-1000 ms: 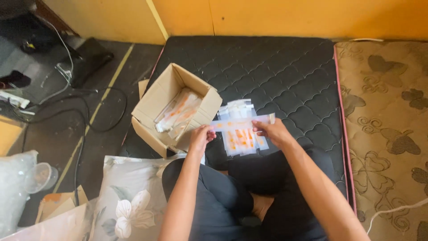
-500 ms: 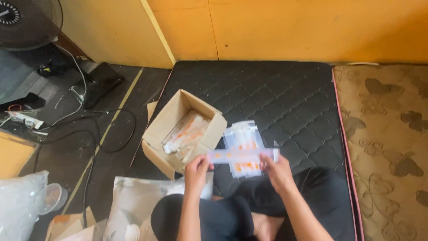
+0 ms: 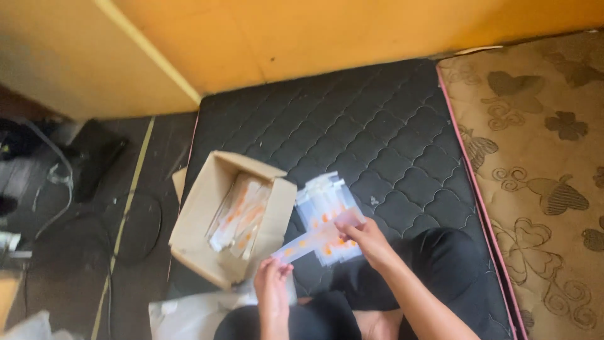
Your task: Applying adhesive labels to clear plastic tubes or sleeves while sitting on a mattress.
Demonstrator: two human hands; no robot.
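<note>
Both my hands hold one long clear plastic packet with orange marks [image 3: 313, 240]. My left hand [image 3: 272, 279] pinches its lower left end, and my right hand [image 3: 365, 237] grips its upper right end. Under it, on the black quilted mattress [image 3: 377, 138], lies a small stack of similar clear packets [image 3: 322, 200]. To the left stands an open cardboard box [image 3: 196, 221] with several more such packets [image 3: 241, 216] inside. My legs in dark trousers are folded at the bottom of the view.
A tan mat with a butterfly and flower pattern [image 3: 541, 164] lies along the mattress's right side. A yellow wall [image 3: 302, 38] runs behind. On the dark floor at left are cables [image 3: 56, 208] and a black device [image 3: 97, 164]. A pale patterned bag [image 3: 182, 311] lies near my knee.
The camera has tilted up and shifted, so the wall fills more of the view. My hands have kept hold of the packet and tilted it, left end lower.
</note>
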